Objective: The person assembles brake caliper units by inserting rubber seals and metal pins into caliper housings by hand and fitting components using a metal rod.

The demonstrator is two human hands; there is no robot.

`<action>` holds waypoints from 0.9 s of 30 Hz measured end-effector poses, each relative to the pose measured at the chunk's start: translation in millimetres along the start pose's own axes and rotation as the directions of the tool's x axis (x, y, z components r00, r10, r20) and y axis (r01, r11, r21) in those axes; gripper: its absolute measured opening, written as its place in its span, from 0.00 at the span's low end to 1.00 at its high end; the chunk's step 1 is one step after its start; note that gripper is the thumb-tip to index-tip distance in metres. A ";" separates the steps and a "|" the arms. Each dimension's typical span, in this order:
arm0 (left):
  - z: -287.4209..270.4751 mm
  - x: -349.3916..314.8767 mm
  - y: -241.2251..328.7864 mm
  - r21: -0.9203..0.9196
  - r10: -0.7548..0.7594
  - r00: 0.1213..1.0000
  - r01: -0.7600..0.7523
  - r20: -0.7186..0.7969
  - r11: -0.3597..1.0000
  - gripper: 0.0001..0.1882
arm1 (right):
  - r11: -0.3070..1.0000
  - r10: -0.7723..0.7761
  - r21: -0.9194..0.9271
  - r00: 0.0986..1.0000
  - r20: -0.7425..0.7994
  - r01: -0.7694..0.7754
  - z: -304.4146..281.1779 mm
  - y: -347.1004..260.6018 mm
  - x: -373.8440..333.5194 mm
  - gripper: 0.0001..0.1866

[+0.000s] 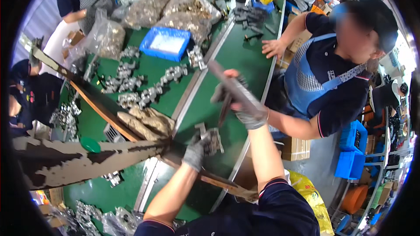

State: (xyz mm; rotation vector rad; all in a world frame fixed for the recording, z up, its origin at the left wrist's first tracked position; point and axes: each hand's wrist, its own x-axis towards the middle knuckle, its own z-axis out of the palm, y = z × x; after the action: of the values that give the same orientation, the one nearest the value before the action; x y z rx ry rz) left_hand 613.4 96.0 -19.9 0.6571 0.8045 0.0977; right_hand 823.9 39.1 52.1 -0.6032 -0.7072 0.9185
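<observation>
My left hand (196, 154), in a grey glove, is closed around a silver metal bracket-like part (213, 140) above the green table. My right hand (250, 118), also gloved and smeared by motion, is at a long dark bar (238, 88) that slants up and left; its fingers seem wrapped round the bar. A thin dark piece (225, 110) hangs beside it. Another gloved hand or more fingers (221, 92) show by the bar; whose they are I cannot tell. The co-worker at right has a forearm (288, 123) reaching behind my right wrist, that hand hidden, and a bare hand (273, 48) spread over the table.
Metal parts (151, 94) lie in clusters on the green table (205, 109), near a blue tray (165, 43) and bags of parts (186, 24). A peeling metal beam (87, 161) crosses at left, with tan gloves (148, 122) beside it. Blue bins (351, 164) stand right. Other people work around.
</observation>
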 end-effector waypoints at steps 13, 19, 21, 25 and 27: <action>16.2 26.4 -5.7 0.109 -0.207 0.977 0.211 -0.048 0.971 0.19 | 0.921 -0.337 -0.366 0.743 -0.579 0.133 33.4 30.2 -81.7 0.36; 26.5 16.4 2.5 0.012 -0.220 0.976 0.220 0.008 0.975 0.18 | 0.835 -0.446 -0.544 0.679 -0.583 0.081 44.9 31.2 -85.4 0.38; 38.2 13.3 4.4 -0.047 -0.233 0.971 0.231 -0.053 0.972 0.17 | 0.845 -0.436 -0.524 0.707 -0.557 0.107 40.5 32.0 -88.1 0.37; 26.3 22.7 -19.7 -0.066 -0.191 0.982 0.190 -0.006 0.980 0.15 | 0.852 -0.437 -0.504 0.728 -0.528 0.145 36.1 25.5 -101.0 0.35; 23.5 26.2 -27.2 0.068 -0.130 0.978 0.120 0.164 0.990 0.16 | 0.868 -0.465 -0.446 0.674 -0.574 0.218 38.2 15.3 -117.3 0.35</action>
State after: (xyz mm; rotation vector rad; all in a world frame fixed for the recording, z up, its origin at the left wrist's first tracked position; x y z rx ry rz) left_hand 643.8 70.7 -40.4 0.6586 0.6852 -0.0954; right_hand 738.1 -48.6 31.8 -1.0049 -0.2932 0.1594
